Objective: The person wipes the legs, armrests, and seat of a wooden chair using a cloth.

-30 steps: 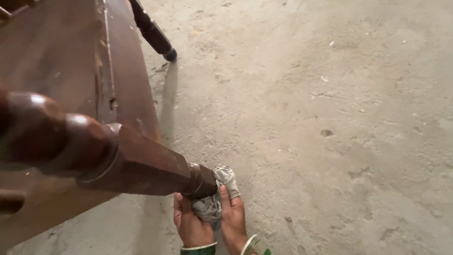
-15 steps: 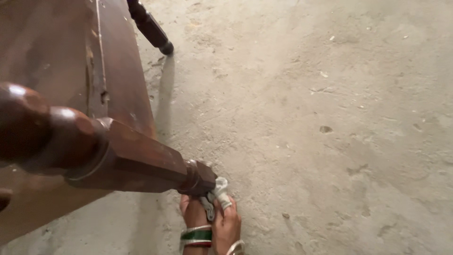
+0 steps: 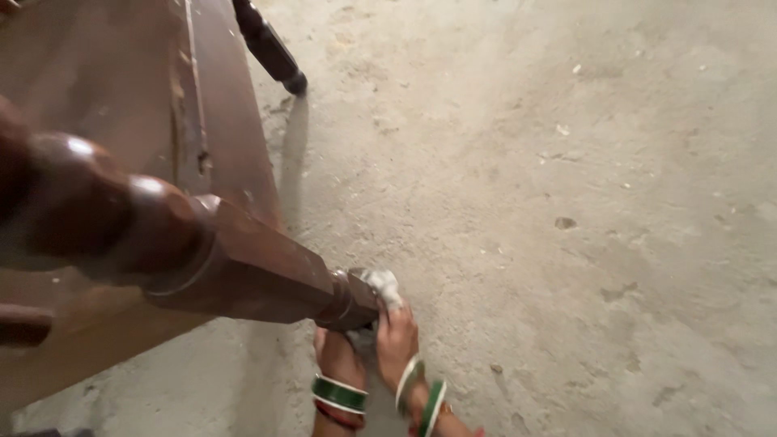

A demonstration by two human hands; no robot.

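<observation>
Both hands were low, side by side and nearly touching. The left hand [image 3: 340, 356] reached forward, fingers hidden, a green bangle at its wrist. The right hand [image 3: 396, 340] curled its fingers shut in a grip, bangles slid down the wrist, forearm angled in from the lower right.

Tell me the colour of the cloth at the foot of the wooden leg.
The cloth is pale grey-white, seen in the head view, pressed against the dark brown leg.

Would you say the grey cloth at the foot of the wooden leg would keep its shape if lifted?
Probably not. The cloth is bunched and creased around the leg, so it likely flops. It looks thin, hence light. The right hand presses it; the left hand sits beside it.
</observation>
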